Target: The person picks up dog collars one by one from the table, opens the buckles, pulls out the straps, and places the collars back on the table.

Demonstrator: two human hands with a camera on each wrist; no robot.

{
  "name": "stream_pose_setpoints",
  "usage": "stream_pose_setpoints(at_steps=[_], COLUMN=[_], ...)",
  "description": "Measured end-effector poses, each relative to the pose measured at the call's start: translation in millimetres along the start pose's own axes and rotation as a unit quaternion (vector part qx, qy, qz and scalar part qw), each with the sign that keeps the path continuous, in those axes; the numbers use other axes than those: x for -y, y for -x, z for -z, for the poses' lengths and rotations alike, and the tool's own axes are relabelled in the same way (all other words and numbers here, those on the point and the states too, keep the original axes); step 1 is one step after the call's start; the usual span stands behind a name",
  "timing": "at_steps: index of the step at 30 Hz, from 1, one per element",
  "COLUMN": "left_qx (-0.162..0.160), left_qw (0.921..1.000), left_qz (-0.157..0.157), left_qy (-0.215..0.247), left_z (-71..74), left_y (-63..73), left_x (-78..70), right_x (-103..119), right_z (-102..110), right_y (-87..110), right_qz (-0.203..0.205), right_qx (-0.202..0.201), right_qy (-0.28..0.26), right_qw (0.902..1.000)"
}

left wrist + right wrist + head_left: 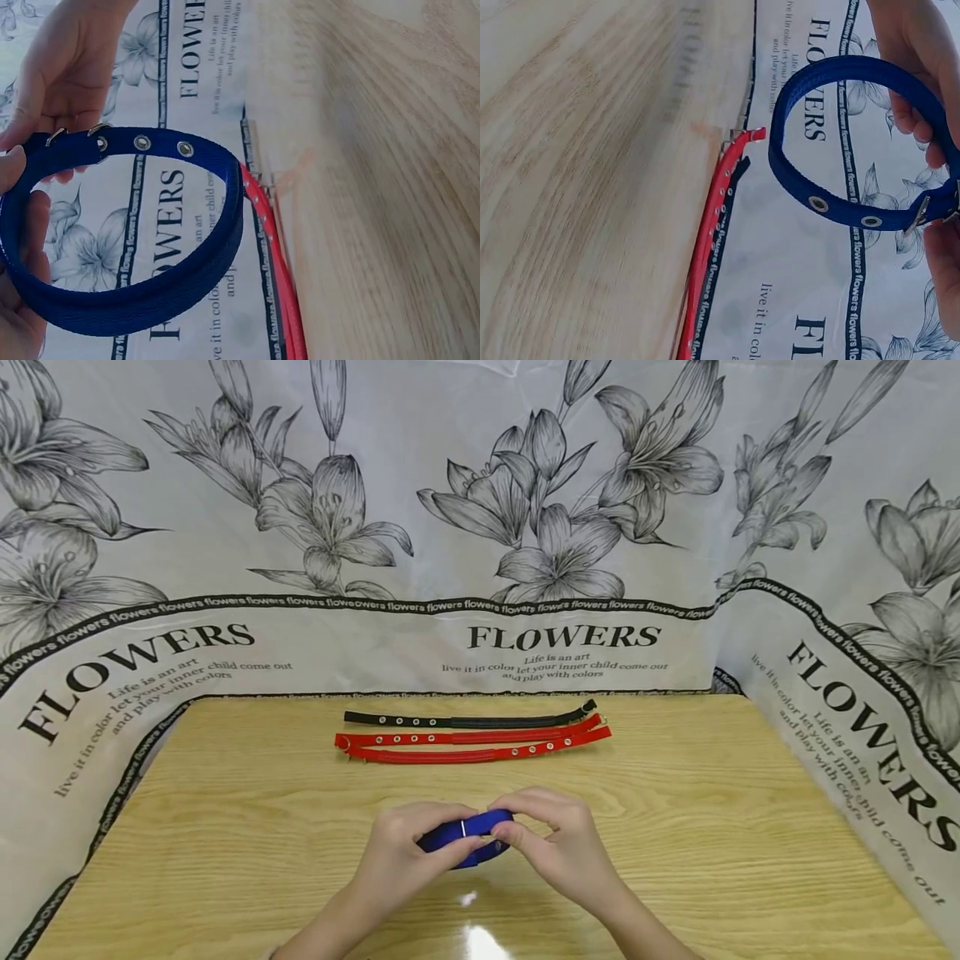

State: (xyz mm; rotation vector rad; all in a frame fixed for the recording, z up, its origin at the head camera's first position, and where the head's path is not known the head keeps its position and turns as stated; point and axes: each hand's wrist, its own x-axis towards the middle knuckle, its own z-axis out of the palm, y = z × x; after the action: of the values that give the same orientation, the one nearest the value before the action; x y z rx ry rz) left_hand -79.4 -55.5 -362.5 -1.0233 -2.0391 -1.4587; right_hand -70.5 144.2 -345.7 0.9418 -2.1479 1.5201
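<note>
A blue collar with metal eyelets is bent into a closed loop near the front middle of the table. My left hand pinches it from the left between thumb and fingers. From the right, my right hand pinches the band's other side, thumb beneath the forefinger. Metal buckle hardware shows on the loop close to the right hand's fingers, and the strap runs through it. Part of the buckle is hidden at the edge of the right wrist view.
Two red collars lie across the back of the wooden table. A black collar lies just behind them. A white cloth printed with flowers and lettering hangs round the back and sides.
</note>
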Motion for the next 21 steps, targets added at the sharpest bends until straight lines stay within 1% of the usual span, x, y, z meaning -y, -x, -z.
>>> stream_pose_setpoints(at_steps=[3,5,9,11,12,14,15,16,17,19,20,21], left_qx=[-0.005,-0.009,-0.004,0.001,0.003,0.005,0.002,-0.003,-0.008,-0.022,-0.029,-0.033], left_qw=[0.9999,0.9998,0.9998,0.9993,0.9985,0.9933,0.9885,0.9810,0.9711,0.9460,0.9344,0.9243], left_qz=[0.009,0.013,0.018,0.029,0.040,0.089,0.118,0.156,0.193,0.269,0.296,0.317], left_qy=[0.003,0.007,0.010,0.026,0.038,0.074,0.094,0.116,0.140,0.180,0.196,0.210], left_z=[2.0,3.8,7.4,7.7,7.7,8.1,8.6,9.5,10.7,13.0,14.0,14.7], left_y=[1.5,3.2,4.8,5.1,5.6,6.9,7.6,8.3,8.8,8.9,8.8,8.7], left_x=[0.1,0.2,-0.5,-0.8,-0.9,-1.4,-1.5,-1.9,-2.4,-3.4,-3.8,-4.0], right_x=[1.6,3.1,6.1,7.3,7.8,8.1,7.9,7.7,7.3,5.7,4.5,3.5], right_z=[4.6,7.2,8.0,7.4,7.4,7.6,7.9,8.4,9.0,9.6,9.6,9.4], right_y=[-0.9,-2.5,-6.9,-8.1,-8.4,-8.7,-8.6,-8.6,-8.2,-6.8,-5.8,-5.0], right_qz=[-0.047,-0.069,-0.073,-0.067,-0.064,-0.061,-0.059,-0.060,-0.064,-0.073,-0.074,-0.072], right_qx=[-0.004,-0.002,0.019,0.021,0.025,0.037,0.044,0.052,0.059,0.070,0.074,0.075], right_qy=[-0.060,-0.089,-0.095,-0.102,-0.107,-0.106,-0.103,-0.092,-0.080,-0.054,-0.047,-0.042], right_qw=[0.9971,0.9936,0.9926,0.9923,0.9919,0.9918,0.9919,0.9925,0.9929,0.9934,0.9934,0.9936])
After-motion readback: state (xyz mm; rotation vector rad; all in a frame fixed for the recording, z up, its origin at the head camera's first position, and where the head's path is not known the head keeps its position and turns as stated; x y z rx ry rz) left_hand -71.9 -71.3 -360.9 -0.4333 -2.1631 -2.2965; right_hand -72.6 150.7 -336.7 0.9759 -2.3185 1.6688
